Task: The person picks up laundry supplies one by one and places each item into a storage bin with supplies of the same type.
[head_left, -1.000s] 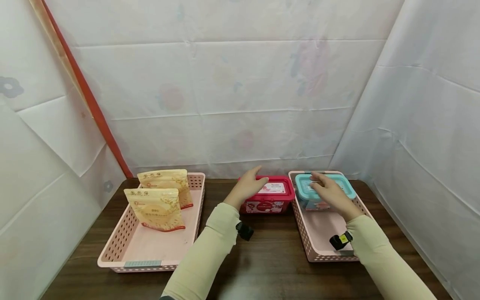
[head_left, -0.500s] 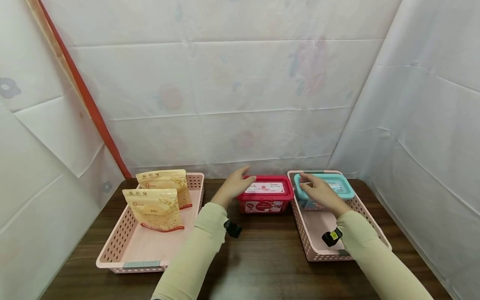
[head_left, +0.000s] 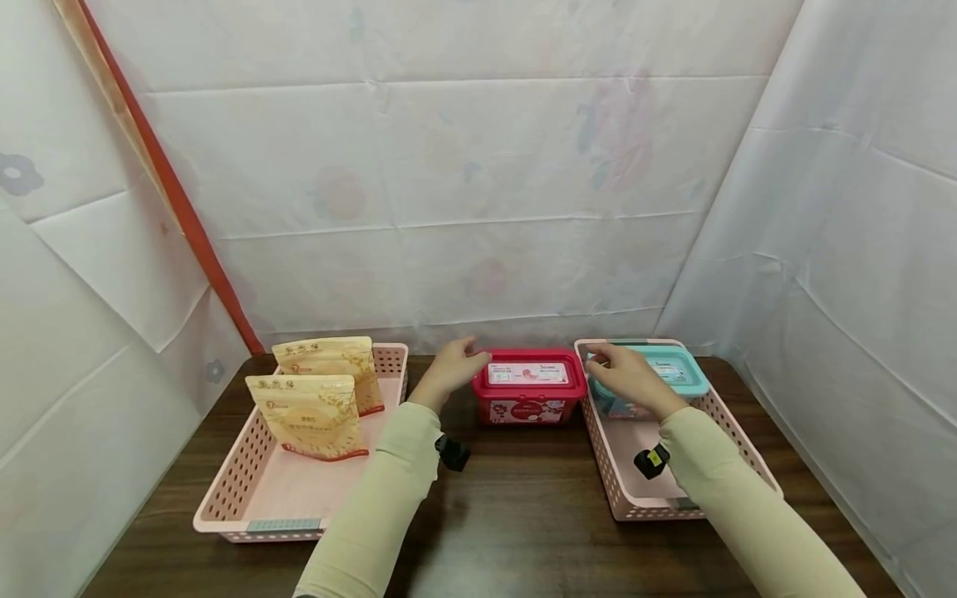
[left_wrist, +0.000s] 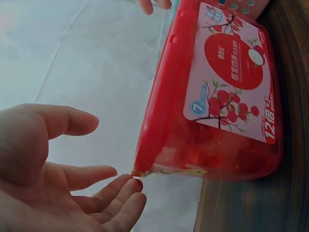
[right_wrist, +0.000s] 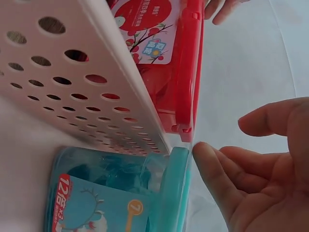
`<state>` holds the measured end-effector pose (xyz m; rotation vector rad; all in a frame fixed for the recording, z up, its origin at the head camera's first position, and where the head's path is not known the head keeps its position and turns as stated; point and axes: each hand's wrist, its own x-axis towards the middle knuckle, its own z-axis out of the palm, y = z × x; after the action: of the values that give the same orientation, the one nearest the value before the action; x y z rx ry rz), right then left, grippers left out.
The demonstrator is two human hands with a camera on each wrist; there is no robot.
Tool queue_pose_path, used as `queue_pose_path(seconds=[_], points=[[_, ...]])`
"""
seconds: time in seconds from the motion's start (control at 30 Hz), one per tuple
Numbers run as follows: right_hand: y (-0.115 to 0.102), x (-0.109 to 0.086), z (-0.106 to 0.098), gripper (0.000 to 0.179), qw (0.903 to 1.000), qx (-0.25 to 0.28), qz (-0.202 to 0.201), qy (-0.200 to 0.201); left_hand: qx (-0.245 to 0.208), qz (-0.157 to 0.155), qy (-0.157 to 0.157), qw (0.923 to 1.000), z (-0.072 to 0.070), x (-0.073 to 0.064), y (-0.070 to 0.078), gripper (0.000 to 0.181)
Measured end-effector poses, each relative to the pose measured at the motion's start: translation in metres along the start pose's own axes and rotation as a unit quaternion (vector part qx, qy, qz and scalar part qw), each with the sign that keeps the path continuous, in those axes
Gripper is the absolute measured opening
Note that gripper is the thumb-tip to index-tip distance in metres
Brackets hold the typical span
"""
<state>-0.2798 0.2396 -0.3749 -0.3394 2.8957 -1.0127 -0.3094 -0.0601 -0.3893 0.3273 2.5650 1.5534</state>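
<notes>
A red plastic tub (head_left: 529, 386) with a lid and a cherry-print label stands on the table between two baskets. My left hand (head_left: 449, 375) is beside its left end, fingers spread. In the left wrist view, the fingertips (left_wrist: 129, 186) are right at the lid's corner. Over the left part of a teal-lidded tub (head_left: 676, 370) is my right hand (head_left: 631, 380), its thumb and fingers apart. The right wrist view puts its fingertips (right_wrist: 205, 152) close by the teal lid's edge and the red tub's near end. Neither hand grips anything.
The teal-lidded tub sits in the right pink basket (head_left: 609, 473), whose wall stands close to the red tub. On the left, another pink basket (head_left: 217, 507) holds two upright yellow pouches (head_left: 310, 419). A white cloth (head_left: 449, 183) hangs behind the dark wooden table (head_left: 531, 515).
Both hands have moved left. The left hand has gone from over the red tub's lid to its left end; the right has shifted across the teal lid toward the red tub.
</notes>
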Motion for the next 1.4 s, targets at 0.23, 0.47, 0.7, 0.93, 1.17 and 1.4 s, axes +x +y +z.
queue_pose_path(seconds=[0.23,0.47,0.7,0.93,1.17,1.4], points=[[-0.005,0.007,0.006,0.051,0.9988,-0.042,-0.018,-0.018,0.011,-0.016,-0.006,0.9998,0.000,0.000,-0.005,0.062],[-0.014,0.016,0.010,0.024,0.9930,-0.107,-0.040,-0.031,0.028,-0.018,-0.015,0.9993,0.002,0.001,-0.008,0.055],[-0.016,0.025,0.008,0.014,0.9895,-0.126,-0.043,-0.057,0.089,0.005,-0.010,0.9960,0.003,0.002,-0.006,0.037],[-0.013,0.035,0.010,0.022,0.9883,-0.134,-0.029,-0.065,0.156,0.034,0.007,0.9872,0.002,0.005,-0.010,0.033],[-0.013,0.037,0.009,0.040,0.9876,-0.143,-0.022,-0.063,0.194,0.048,0.009,0.9798,0.005,0.007,-0.007,0.033],[-0.012,0.037,0.012,0.035,0.9867,-0.151,-0.032,-0.052,0.230,0.032,0.007,0.9727,0.007,0.006,-0.004,0.046]])
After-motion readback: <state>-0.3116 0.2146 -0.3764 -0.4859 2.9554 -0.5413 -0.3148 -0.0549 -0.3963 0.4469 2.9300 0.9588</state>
